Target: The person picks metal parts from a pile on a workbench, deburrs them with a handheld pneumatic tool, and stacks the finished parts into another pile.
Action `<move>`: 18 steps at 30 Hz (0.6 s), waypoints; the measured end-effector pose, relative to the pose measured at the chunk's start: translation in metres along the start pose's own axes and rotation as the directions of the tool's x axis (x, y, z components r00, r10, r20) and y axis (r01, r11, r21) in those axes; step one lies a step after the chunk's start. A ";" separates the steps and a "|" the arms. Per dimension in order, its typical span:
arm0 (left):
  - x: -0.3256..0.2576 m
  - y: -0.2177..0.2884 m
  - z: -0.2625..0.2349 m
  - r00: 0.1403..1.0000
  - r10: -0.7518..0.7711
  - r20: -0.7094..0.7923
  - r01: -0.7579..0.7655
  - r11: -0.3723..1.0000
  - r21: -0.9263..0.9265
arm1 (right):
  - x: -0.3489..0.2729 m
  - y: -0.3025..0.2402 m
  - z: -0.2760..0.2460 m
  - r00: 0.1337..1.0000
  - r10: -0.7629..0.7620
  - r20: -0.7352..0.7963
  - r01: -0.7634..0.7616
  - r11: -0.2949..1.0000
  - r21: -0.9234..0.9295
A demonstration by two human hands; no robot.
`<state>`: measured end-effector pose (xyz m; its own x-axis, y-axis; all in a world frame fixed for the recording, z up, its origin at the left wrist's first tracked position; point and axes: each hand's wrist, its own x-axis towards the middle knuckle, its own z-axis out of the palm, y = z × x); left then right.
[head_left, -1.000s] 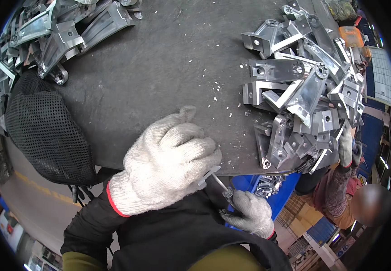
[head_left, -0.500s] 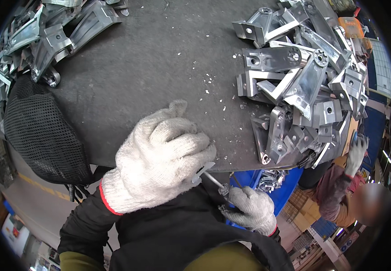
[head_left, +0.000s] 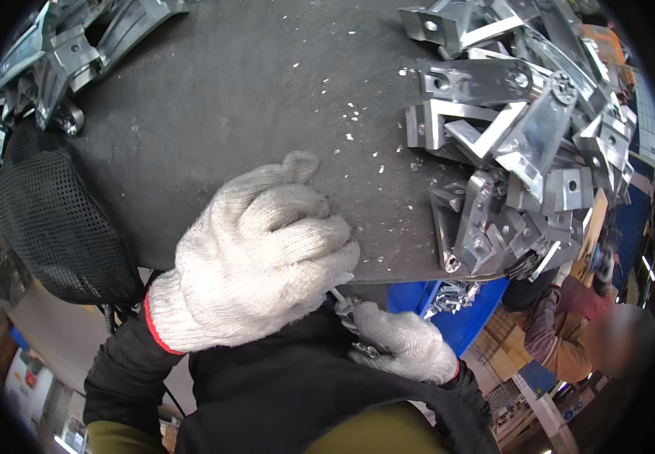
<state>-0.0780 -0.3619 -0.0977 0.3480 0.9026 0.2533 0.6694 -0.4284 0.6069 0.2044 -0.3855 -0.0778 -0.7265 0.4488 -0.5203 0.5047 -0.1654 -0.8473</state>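
My left hand (head_left: 256,253), in a white knitted glove with a red cuff, is at the table's near edge, its fingers curled over a metal piece (head_left: 348,279). Only a sliver of that piece shows below the fingertips; the glove hides the rest. Lower and to the right, my gloved right hand (head_left: 407,344) is closed round a slim tool with a metal shaft (head_left: 337,294). The shaft points up and left to the piece under my left fingers. Whether they touch I cannot tell. The tool's handle is mostly hidden in the glove.
Shiny metal brackets (head_left: 543,136) are heaped on the dark table (head_left: 214,91) at right, others (head_left: 70,57) at far left. Pale chips dot the surface. A black mesh-covered object (head_left: 63,219) stands left. Below the edge, a blue bin (head_left: 479,318) holds small metal pieces. A co-worker (head_left: 562,325) is at right.
My right hand has moved up and left, bringing the tool closer to my left hand, and less of the shaft shows. My left hand has shifted slightly left. The whole view has shifted a little.
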 end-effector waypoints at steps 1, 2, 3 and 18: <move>0.001 -0.001 0.001 1.000 0.020 0.016 -0.020 1.000 0.003 | 0.004 -0.006 -0.002 0.999 0.039 -0.004 -0.040 0.991 -0.129; 0.002 -0.001 0.001 0.999 0.040 0.032 -0.040 0.999 0.007 | 0.007 -0.010 -0.003 0.997 0.075 -0.012 -0.076 0.963 -0.257; 0.003 -0.002 -0.001 0.999 0.032 0.032 -0.033 0.999 0.006 | 0.007 -0.010 -0.001 0.997 0.078 -0.004 -0.076 0.963 -0.257; -0.004 -0.009 0.006 0.999 0.049 0.008 -0.049 0.997 0.061 | -0.005 -0.013 0.014 0.986 0.114 -0.125 -0.168 0.760 -0.628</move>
<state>-0.0820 -0.3622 -0.1087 0.3854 0.8804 0.2764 0.6901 -0.4738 0.5470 0.1947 -0.3979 -0.0657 -0.6003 0.5330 -0.5963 0.7981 0.3511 -0.4896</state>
